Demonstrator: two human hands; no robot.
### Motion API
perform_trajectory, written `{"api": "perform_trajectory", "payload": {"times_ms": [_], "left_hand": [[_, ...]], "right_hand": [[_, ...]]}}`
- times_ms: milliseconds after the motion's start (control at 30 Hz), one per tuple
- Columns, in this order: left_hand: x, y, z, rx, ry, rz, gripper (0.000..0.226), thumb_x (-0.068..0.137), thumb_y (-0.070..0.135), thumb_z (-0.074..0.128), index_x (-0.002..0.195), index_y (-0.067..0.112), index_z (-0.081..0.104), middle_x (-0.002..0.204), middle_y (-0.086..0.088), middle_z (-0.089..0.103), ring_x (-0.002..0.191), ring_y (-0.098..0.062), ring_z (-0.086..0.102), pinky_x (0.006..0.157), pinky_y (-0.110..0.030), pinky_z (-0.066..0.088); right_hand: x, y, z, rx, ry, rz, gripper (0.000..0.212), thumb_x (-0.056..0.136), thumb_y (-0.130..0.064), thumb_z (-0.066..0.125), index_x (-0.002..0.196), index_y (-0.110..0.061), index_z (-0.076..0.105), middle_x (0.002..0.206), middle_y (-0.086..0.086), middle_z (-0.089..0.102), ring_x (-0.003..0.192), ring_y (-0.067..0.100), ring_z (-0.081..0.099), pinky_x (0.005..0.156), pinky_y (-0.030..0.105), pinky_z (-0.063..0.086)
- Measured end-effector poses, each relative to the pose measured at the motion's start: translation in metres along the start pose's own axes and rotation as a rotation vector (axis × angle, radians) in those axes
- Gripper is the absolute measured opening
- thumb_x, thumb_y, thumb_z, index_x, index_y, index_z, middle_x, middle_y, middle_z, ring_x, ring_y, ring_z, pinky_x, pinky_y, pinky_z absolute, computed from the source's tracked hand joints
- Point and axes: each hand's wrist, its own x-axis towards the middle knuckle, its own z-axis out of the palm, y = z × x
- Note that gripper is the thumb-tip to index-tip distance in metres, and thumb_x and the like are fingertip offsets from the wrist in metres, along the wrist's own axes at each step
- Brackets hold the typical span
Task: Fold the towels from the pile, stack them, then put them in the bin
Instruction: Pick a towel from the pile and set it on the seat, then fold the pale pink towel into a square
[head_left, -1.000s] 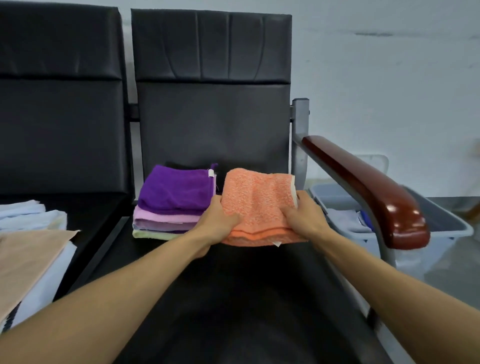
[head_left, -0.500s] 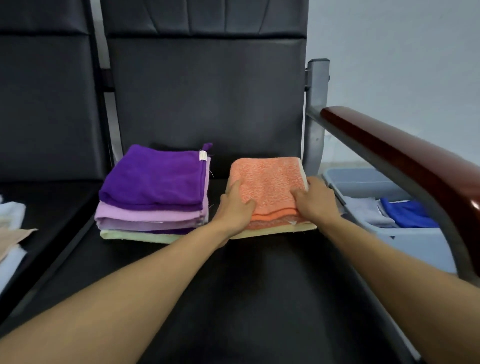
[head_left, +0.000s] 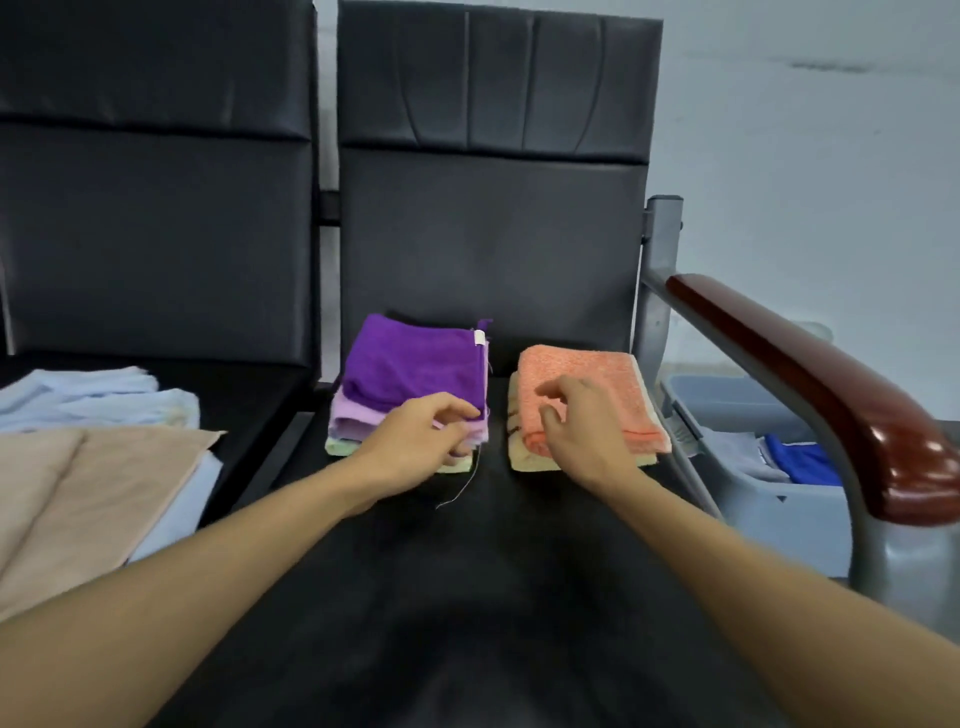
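Note:
Two folded stacks sit at the back of the black seat (head_left: 467, 571). The left stack (head_left: 410, 364) has a purple towel on top, with pink, lilac and pale green ones under it. The right stack is an orange towel (head_left: 613, 374) lying on a cream towel (head_left: 524, 460). My left hand (head_left: 415, 447) is at the front right corner of the purple stack, fingers loosely curled and holding nothing. My right hand (head_left: 582, 431) hovers over the front of the orange towel with relaxed fingers and no grip on it. The grey bin (head_left: 779, 519) stands on the floor to the right.
Unfolded towels, beige (head_left: 78, 493) and light blue (head_left: 93, 395), lie piled on the neighbouring seat at left. A dark red armrest (head_left: 810, 374) on a grey metal post runs between the seat and the bin. Blue and grey cloth lies in the bin.
Both hands set the orange towel down on the cream towel and let go of it. My left hand moved left to the purple stack's corner. My right hand lifted slightly.

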Motion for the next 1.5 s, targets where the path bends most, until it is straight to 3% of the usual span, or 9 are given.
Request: {"api": "perform_trajectory", "payload": {"times_ms": [133, 367, 533, 667, 900, 1033, 1200, 1333, 1500], "left_hand": [[-0.05, -0.027, -0.084, 0.137, 0.154, -0.01, 0.022, 0.093, 0.01, 0.056, 0.092, 0.027, 0.069, 0.088, -0.001, 0.071, 0.082, -0.014, 0.068, 0.077, -0.031, 0.054], [-0.126, -0.09, -0.192, 0.354, 0.525, -0.201, 0.028, 0.092, 0.006, 0.048, 0.102, 0.023, 0.068, 0.1, 0.005, 0.065, 0.091, -0.009, 0.055, 0.074, -0.016, 0.037], [-0.16, -0.119, -0.225, 0.425, 0.381, -0.403, 0.026, 0.097, 0.015, 0.047, 0.118, 0.018, 0.063, 0.116, -0.001, 0.059, 0.092, -0.012, 0.054, 0.075, -0.022, 0.038], [-0.176, -0.129, -0.231, 0.429, 0.169, -0.47, 0.018, 0.096, 0.026, 0.055, 0.11, 0.018, 0.062, 0.095, 0.004, 0.066, 0.07, -0.008, 0.064, 0.055, -0.011, 0.043], [-0.175, -0.134, -0.235, 0.464, 0.133, -0.483, 0.032, 0.088, 0.009, 0.047, 0.112, 0.022, 0.064, 0.118, 0.001, 0.061, 0.099, -0.014, 0.06, 0.078, -0.023, 0.048], [-0.172, -0.121, -0.234, 0.361, 0.484, -0.365, 0.035, 0.092, 0.006, 0.041, 0.113, 0.021, 0.065, 0.117, 0.005, 0.061, 0.098, -0.011, 0.056, 0.075, -0.023, 0.043], [-0.161, -0.094, -0.226, 0.039, 0.832, -0.117, 0.025, 0.098, 0.013, 0.043, 0.111, 0.021, 0.063, 0.105, 0.01, 0.063, 0.096, -0.007, 0.059, 0.077, -0.02, 0.045], [-0.148, -0.062, -0.21, -0.1, 0.88, -0.009, 0.023, 0.097, 0.016, 0.044, 0.109, 0.025, 0.061, 0.105, 0.01, 0.064, 0.099, -0.015, 0.062, 0.088, -0.033, 0.05], [-0.133, -0.019, -0.178, -0.317, 0.716, 0.109, 0.02, 0.097, 0.014, 0.049, 0.111, 0.025, 0.057, 0.093, 0.0, 0.064, 0.063, -0.017, 0.062, 0.06, -0.035, 0.05]], "right_hand": [[-0.015, -0.075, 0.023, 0.085, -0.166, -0.145, 0.021, 0.094, -0.008, 0.052, 0.108, -0.011, 0.068, 0.108, 0.004, 0.066, 0.09, 0.01, 0.053, 0.078, 0.018, 0.038], [-0.033, -0.193, 0.081, 0.166, -0.401, -0.214, 0.02, 0.093, -0.017, 0.057, 0.11, -0.012, 0.067, 0.108, 0.003, 0.07, 0.102, 0.017, 0.063, 0.087, 0.023, 0.046], [-0.053, -0.246, 0.129, 0.152, -0.56, -0.157, 0.027, 0.095, -0.024, 0.055, 0.102, -0.004, 0.069, 0.102, 0.01, 0.072, 0.095, 0.023, 0.065, 0.08, 0.029, 0.048], [-0.062, -0.259, 0.165, 0.273, -0.61, 0.052, 0.037, 0.093, -0.028, 0.058, 0.089, 0.007, 0.071, 0.085, 0.017, 0.073, 0.079, 0.028, 0.07, 0.08, 0.041, 0.057], [-0.067, -0.286, 0.194, 0.318, -0.594, 0.258, 0.025, 0.083, -0.026, 0.069, 0.069, -0.015, 0.052, 0.074, 0.003, 0.056, 0.063, 0.016, 0.052, 0.05, 0.023, 0.037], [-0.063, -0.302, 0.194, 0.626, -0.535, 0.227, 0.031, 0.087, -0.008, 0.049, 0.059, -0.015, 0.037, 0.067, 0.0, 0.041, 0.063, 0.019, 0.042, 0.052, 0.032, 0.037], [-0.054, -0.319, 0.153, 0.971, -0.406, 0.207, 0.023, 0.099, -0.018, 0.044, 0.101, 0.004, 0.053, 0.085, 0.006, 0.051, 0.076, 0.018, 0.046, 0.064, 0.035, 0.042], [-0.045, -0.31, 0.105, 1.036, -0.312, 0.114, 0.013, 0.099, -0.019, 0.052, 0.105, -0.013, 0.062, 0.084, -0.005, 0.066, 0.072, 0.007, 0.062, 0.06, 0.02, 0.052], [-0.036, -0.265, 0.036, 1.014, -0.463, -0.009, 0.02, 0.096, -0.014, 0.059, 0.111, -0.011, 0.07, 0.101, 0.007, 0.073, 0.087, 0.013, 0.069, 0.074, 0.026, 0.056]]}}
